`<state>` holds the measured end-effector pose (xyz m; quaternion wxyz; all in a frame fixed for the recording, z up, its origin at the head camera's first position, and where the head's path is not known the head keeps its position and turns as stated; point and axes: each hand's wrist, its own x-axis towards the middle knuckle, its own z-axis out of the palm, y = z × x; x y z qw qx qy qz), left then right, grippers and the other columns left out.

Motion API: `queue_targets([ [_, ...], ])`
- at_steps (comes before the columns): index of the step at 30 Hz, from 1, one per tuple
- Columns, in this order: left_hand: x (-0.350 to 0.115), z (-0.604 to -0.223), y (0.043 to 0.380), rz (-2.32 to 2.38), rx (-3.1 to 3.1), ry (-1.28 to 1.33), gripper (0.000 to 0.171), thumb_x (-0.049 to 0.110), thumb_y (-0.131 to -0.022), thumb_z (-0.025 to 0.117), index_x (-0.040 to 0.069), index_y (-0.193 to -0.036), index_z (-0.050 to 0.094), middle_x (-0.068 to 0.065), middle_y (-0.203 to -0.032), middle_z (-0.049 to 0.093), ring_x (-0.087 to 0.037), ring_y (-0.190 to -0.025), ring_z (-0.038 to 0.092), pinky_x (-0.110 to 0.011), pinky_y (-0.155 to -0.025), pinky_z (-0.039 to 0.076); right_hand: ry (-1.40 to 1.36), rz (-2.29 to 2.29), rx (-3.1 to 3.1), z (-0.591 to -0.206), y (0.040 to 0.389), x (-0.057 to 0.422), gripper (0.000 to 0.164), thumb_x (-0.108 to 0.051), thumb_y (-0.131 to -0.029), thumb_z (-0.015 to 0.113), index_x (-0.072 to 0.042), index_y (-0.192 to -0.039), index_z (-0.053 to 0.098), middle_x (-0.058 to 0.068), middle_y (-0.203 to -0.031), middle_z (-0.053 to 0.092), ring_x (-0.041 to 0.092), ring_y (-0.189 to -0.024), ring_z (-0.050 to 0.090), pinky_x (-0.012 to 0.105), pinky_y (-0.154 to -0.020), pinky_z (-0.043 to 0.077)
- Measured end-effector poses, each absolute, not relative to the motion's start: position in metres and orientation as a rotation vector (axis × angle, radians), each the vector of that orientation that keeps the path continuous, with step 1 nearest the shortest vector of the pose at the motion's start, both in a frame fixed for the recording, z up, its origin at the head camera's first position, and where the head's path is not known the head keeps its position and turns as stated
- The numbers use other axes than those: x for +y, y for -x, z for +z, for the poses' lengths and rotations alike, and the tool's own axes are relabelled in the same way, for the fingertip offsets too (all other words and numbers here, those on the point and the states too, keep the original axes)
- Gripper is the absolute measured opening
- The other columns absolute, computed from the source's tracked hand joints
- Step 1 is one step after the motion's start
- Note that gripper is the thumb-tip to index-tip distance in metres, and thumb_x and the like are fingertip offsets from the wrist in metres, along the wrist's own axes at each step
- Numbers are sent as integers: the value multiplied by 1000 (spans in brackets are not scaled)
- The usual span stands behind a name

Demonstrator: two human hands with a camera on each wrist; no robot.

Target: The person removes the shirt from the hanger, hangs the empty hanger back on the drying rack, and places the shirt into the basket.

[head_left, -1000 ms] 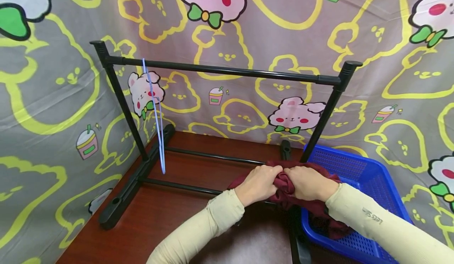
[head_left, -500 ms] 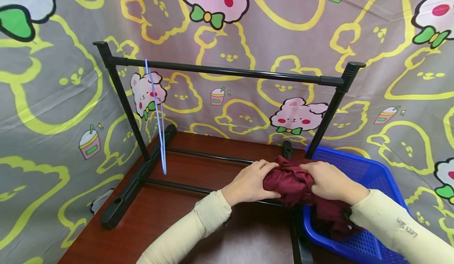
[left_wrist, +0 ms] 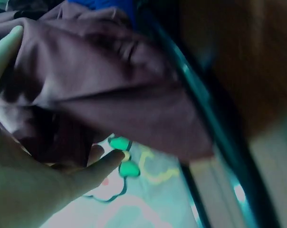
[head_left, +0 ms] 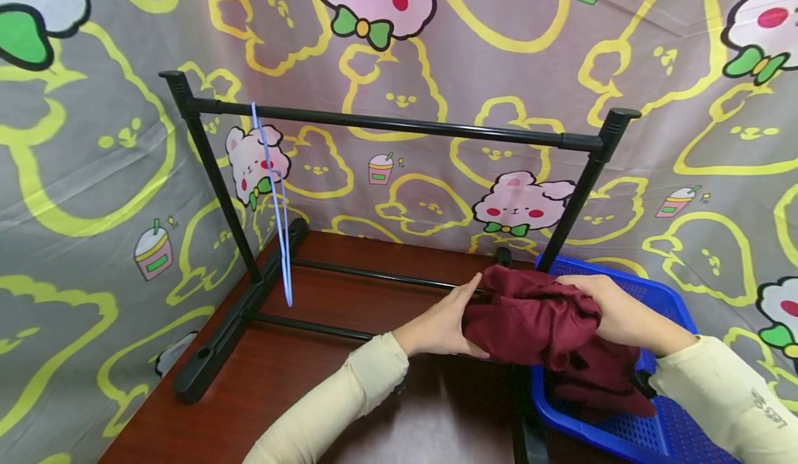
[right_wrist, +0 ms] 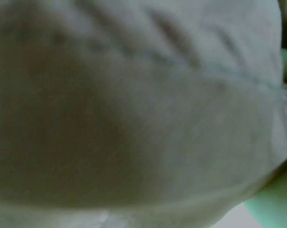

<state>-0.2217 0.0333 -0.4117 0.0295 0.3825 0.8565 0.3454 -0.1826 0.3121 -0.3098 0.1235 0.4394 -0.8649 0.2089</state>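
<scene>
A bunched dark red garment [head_left: 530,315] is held up between both hands, its lower part hanging over and into the blue basket [head_left: 623,436]. At its left side my left hand [head_left: 436,322] touches it, thumb and fingers spread apart. The left wrist view shows those fingers [left_wrist: 98,171] nearly straight beside the folds. My right hand [head_left: 623,315] grips the garment's right side; its fingertips are hidden behind the cloth. Blurred fabric with a seam [right_wrist: 157,57] fills most of the right wrist view.
A black garment rack [head_left: 399,123] stands on the reddish-brown table [head_left: 337,388]. One blue hanger [head_left: 277,208] hangs near the left end of its top bar. Lower crossbars [head_left: 312,325] run close under the left hand. Patterned fabric [head_left: 399,69] encloses the back and sides.
The hands have moved apart, the right hand going right with the garment. The left hand's closed grip has loosened into spread fingers. The garment has unfolded into a larger bundle.
</scene>
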Motion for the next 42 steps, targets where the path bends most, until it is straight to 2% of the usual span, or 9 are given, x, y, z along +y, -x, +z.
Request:
queue_targets([
  [2,39,-415,221,1104,2576,-1160,122,43,-68,83,27,-152,-4,-4,-149,31,-17,-128,40,-30,-98,37,-1322,632,-2517,-311,183,313,46,-4,-73,78,-29,-107,60,-16,-99,62,3,-89,59,17,-79,43],
  [6,50,-418,219,1099,2563,-1157,78,34,-75,80,21,-140,37,2,-119,60,-8,-99,59,-22,-81,45,-1371,656,-2522,-311,184,315,48,-6,-74,78,-30,-110,58,-17,-102,62,2,-91,59,18,-79,44],
  [9,56,-415,218,1071,2612,-1225,31,24,-82,74,16,-108,59,8,-88,63,0,-74,56,-16,-67,43,-1351,636,-2516,-309,184,320,50,-3,-72,78,-30,-110,58,-18,-101,62,2,-90,59,18,-78,44],
  [12,58,-410,217,1099,2659,-1273,14,15,-84,70,16,-93,61,10,-72,57,0,-62,48,-15,-58,40,-1310,586,-2500,-309,182,329,52,-1,-69,79,-30,-107,59,-18,-98,61,2,-87,59,16,-77,43],
  [20,63,-395,208,1383,2781,-1157,25,0,-77,68,16,-96,63,9,-77,60,-1,-64,48,-13,-60,40,-1214,475,-2512,-321,185,355,48,-4,-66,80,-28,-104,62,-18,-95,61,4,-86,59,13,-78,40],
  [26,74,-382,199,1493,2779,-1208,31,-3,-75,66,14,-100,63,8,-82,63,0,-68,50,-11,-63,40,-1169,319,-2578,-335,185,354,49,-15,-63,84,-19,-108,64,-10,-103,63,14,-95,61,21,-82,43],
  [30,77,-380,198,1499,2791,-1286,26,-1,-78,65,13,-99,62,7,-80,62,1,-67,50,-10,-62,41,-1156,265,-2611,-334,177,341,68,-32,-65,86,-14,-123,56,-2,-119,54,20,-108,53,20,-91,35],
  [37,78,-379,201,1482,2789,-1368,18,13,-83,68,15,-101,63,8,-82,64,5,-71,54,-10,-65,43,-1256,247,-2561,-324,171,318,97,-49,-78,71,-2,-148,23,18,-149,24,31,-128,33,13,-104,9],
  [42,79,-375,199,1481,2748,-1431,22,11,-87,64,13,-107,58,6,-91,65,5,-80,55,-10,-71,43,-1314,326,-2627,-325,174,302,106,-53,-73,75,-4,-149,20,9,-147,33,22,-125,35,27,-101,27],
])
